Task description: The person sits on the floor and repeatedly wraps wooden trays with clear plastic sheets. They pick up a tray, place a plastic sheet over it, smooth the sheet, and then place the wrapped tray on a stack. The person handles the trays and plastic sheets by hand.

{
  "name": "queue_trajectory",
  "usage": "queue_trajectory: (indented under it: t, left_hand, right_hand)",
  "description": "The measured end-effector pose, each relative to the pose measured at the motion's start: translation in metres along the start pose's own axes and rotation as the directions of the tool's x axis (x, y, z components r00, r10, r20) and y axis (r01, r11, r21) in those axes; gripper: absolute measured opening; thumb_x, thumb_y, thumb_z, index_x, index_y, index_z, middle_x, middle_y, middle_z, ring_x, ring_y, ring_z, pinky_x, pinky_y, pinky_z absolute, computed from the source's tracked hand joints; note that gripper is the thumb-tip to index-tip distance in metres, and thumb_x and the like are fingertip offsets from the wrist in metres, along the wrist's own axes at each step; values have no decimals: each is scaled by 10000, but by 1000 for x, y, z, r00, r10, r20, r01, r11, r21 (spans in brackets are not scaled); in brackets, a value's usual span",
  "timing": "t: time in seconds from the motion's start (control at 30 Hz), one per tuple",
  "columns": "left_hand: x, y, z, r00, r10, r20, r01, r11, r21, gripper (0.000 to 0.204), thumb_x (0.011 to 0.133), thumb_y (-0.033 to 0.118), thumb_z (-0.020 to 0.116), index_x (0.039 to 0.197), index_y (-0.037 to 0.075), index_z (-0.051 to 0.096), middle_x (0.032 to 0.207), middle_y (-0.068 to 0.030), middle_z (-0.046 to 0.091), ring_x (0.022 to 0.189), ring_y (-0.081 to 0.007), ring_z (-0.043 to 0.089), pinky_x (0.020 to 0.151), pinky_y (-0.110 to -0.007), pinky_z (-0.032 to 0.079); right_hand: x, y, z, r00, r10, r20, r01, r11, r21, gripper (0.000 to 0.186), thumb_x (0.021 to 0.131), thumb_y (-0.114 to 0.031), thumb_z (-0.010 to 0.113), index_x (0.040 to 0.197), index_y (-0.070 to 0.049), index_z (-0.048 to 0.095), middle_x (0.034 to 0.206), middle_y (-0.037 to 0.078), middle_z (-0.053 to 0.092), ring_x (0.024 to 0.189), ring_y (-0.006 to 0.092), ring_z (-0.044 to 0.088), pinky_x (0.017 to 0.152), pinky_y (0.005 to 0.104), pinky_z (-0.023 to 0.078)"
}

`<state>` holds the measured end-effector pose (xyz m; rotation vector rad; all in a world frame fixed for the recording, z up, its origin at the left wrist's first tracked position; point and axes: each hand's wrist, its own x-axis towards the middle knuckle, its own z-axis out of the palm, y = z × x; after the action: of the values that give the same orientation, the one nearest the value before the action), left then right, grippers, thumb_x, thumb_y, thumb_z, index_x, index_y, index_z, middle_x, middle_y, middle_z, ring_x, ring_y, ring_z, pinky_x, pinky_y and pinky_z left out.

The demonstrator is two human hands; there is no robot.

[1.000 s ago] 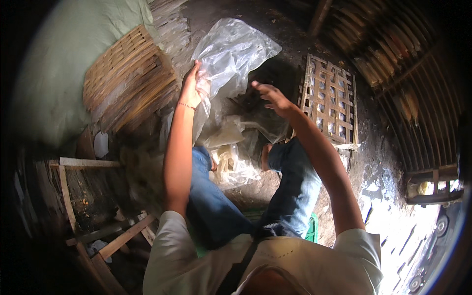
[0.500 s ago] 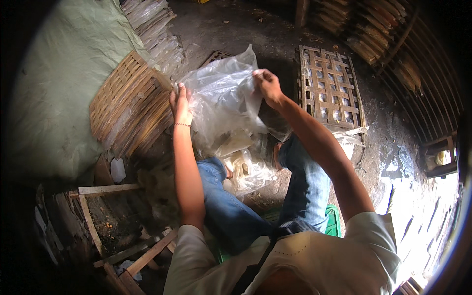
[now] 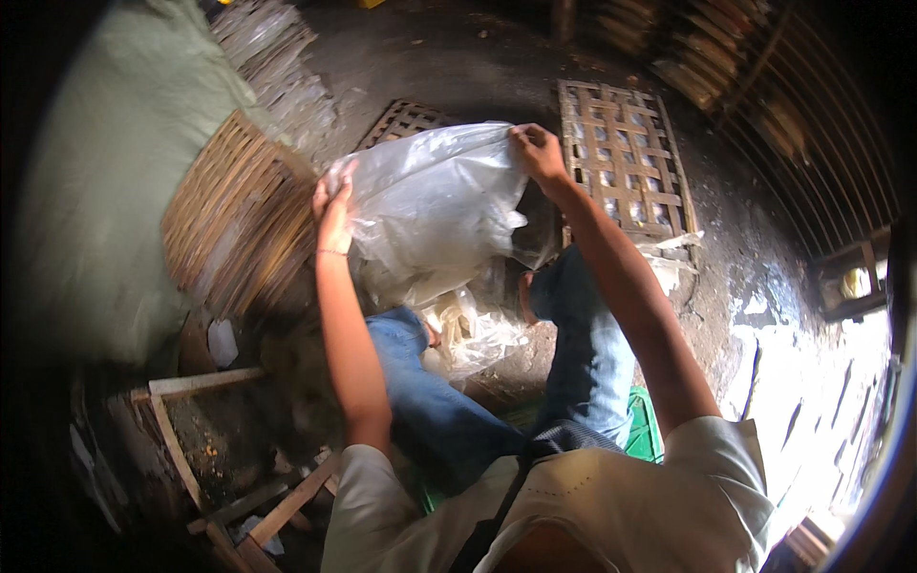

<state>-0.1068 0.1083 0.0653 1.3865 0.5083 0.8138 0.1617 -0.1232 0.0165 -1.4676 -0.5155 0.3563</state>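
Observation:
A large clear plastic sheet is stretched between my two hands in front of my knees. My left hand grips its left edge, the fingers partly covered by the film. At the upper right corner, my right hand pinches the sheet between thumb and fingers. The sheet's lower part hangs in folds toward the ground. Below it, crumpled clear plastic lies between my feet, with something pale yellowish in it that I cannot make out.
A stack of woven bamboo trays leans at the left, beside a big green-grey tarp. Another woven lattice panel lies at the right. A wooden frame stands at lower left. Part of a green plastic crate shows under me.
The sheet has been pulled wider and straighter along its upper edge. My left hand has shifted slightly left and down, my right hand slightly right. The whole view has also shifted a little.

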Motion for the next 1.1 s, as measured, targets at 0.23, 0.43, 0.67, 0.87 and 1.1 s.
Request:
queue_trajectory:
  t: [0.23, 0.43, 0.67, 0.87, 1.1]
  left_hand:
    - [-18, 25, 31, 982, -7, 190, 43, 981, -187, 641, 883, -24, 532, 1450, 104, 262, 1445, -115, 415, 1274, -207, 431, 1050, -341, 373]
    - [-10, 17, 45, 974, -74, 215, 100, 989, -111, 634, 858, -27, 571, 1422, 109, 315, 1355, -130, 511, 1214, -190, 486, 990, -322, 432]
    - [11, -25, 23, 969, -186, 164, 173, 981, 90, 513, 861, -53, 554, 1343, 40, 407, 1203, -80, 624, 1090, -138, 559, 907, -268, 464]
    - [2, -46, -19, 717, -642, 272, 275, 618, 736, 763, 740, -50, 638, 1431, 22, 322, 1183, -111, 609, 996, -149, 584, 689, -272, 492]
    - [7, -50, -45, 615, -735, 286, 180, 483, 857, 428, 722, 25, 636, 1143, -29, 579, 988, -62, 647, 872, -130, 581, 742, -269, 469]
  right_hand:
    - [-4, 16, -10, 969, 228, 98, -212, 965, -153, 201, 803, -110, 608, 983, -31, 646, 807, 110, 658, 689, 174, 646, 509, 327, 549]
    - [-4, 14, -27, 995, 103, 1, -103, 991, -83, 289, 856, -185, 599, 1124, -79, 577, 907, 71, 659, 701, 131, 614, 510, 296, 544]
    - [-2, 21, -32, 976, 214, 39, -170, 861, -480, 293, 847, -155, 580, 1123, -60, 591, 862, 119, 666, 702, 228, 672, 471, 366, 557]
    - [-4, 36, -43, 897, 385, 219, -173, 759, -628, 323, 827, -158, 589, 1145, -108, 611, 895, 146, 679, 758, 250, 685, 559, 381, 594]
    - [0, 31, -21, 679, 552, 483, 220, 475, -852, 269, 828, -239, 606, 1007, -48, 668, 807, 72, 708, 694, 196, 677, 505, 305, 527]
